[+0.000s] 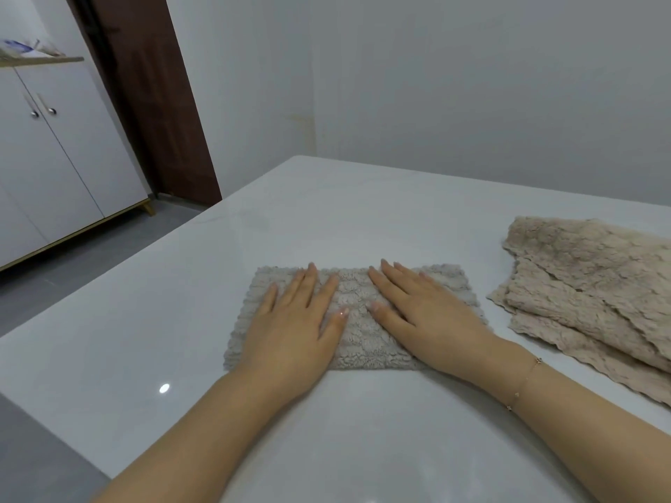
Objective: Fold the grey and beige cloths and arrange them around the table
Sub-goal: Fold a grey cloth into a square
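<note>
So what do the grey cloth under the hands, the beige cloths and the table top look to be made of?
Grey cloth: soft, fluffy pile, probably microfibre or fleece; matte with bumpy tufts. Beige cloths: the same nubbly plush look, with wavy edges. Table: hard, glossy white top, maybe stone or lacquer; it reflects a lamp.

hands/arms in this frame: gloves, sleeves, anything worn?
Both forearms are bare: no sleeves or gloves in view. The right hand has a thin gold-toned chain bracelet with small charms at the wrist. The left hand wears nothing visible. Fingernails look short and plain.
</note>
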{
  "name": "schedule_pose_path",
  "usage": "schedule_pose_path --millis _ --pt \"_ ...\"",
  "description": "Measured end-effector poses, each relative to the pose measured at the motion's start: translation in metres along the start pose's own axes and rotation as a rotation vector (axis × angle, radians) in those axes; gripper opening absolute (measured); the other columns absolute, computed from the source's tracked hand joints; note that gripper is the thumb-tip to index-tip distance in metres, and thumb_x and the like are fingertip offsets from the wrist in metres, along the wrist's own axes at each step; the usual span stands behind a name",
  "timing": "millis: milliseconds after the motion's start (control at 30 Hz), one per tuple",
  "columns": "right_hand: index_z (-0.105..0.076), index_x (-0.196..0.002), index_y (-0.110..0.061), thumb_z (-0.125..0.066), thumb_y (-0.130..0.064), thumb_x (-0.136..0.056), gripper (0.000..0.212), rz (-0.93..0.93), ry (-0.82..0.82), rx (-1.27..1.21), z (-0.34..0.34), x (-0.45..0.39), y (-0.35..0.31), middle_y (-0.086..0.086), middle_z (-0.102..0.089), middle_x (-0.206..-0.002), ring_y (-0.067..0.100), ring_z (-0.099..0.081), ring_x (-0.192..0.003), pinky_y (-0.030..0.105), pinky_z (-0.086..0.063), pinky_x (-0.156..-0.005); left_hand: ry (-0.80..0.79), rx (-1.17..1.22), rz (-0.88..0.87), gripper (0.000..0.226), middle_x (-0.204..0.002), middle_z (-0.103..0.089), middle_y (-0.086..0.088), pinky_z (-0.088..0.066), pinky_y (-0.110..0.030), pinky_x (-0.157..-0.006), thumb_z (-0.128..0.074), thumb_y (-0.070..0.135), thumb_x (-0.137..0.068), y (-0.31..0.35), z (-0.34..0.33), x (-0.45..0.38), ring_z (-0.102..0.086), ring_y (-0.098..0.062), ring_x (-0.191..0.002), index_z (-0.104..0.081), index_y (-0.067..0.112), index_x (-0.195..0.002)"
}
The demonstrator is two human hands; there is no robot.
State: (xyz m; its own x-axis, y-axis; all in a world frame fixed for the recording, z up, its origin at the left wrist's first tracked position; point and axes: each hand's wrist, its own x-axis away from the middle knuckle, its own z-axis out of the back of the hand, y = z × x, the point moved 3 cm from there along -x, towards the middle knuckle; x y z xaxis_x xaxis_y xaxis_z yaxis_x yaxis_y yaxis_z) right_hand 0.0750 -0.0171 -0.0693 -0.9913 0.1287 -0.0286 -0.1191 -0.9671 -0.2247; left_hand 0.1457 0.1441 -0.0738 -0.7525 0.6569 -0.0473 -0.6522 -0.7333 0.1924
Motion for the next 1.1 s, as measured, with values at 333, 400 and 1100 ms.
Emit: schedule_pose_path --millis 333,400,1100 --pt "-0.002 -0.152 -0.031 -0.012 -0.061 -0.094 0.066 -0.132 -0.027 0.009 0.009 0.011 0.038 -0.009 0.004 -0.16 0.006 0.008 -0.146 0.03 0.005 -0.118 0.059 0.037 0.185 0.054 -0.16 0.006 0.008 0.005 -0.04 -0.119 -0.012 0.047 -0.099 -0.029 0.002 0.003 0.011 -0.008 -0.146 -0.002 0.034 -0.151" --pt "-0.003 -0.152 -0.03 -0.013 -0.058 -0.095 0.064 -0.161 -0.038 -0.029 0.01 0.012 0.044 -0.01 0.002 -0.16 0.006 0.007 -0.146 0.031 0.003 -0.119 0.057 0.031 0.184 0.055 -0.16 0.005 0.007 0.004 -0.041 -0.119 -0.012 0.047 -0.099 -0.028 0.002 0.003 0.009 -0.014 -0.147 -0.002 0.034 -0.151" --pt "-0.053 -0.132 -0.03 -0.042 -0.052 -0.095 0.044 -0.186 -0.404 -0.227 0.084 0.047 0.063 -0.011 -0.055 -0.131 0.01 -0.048 -0.123 0.024 -0.031 -0.1 0.355 0.016 -0.717 0.026 -0.081 -0.059 0.004 -0.044 -0.032 -0.055 -0.052 0.038 -0.091 0.13 -0.003 0.045 -0.053 -0.017 -0.072 -0.065 0.018 -0.081"
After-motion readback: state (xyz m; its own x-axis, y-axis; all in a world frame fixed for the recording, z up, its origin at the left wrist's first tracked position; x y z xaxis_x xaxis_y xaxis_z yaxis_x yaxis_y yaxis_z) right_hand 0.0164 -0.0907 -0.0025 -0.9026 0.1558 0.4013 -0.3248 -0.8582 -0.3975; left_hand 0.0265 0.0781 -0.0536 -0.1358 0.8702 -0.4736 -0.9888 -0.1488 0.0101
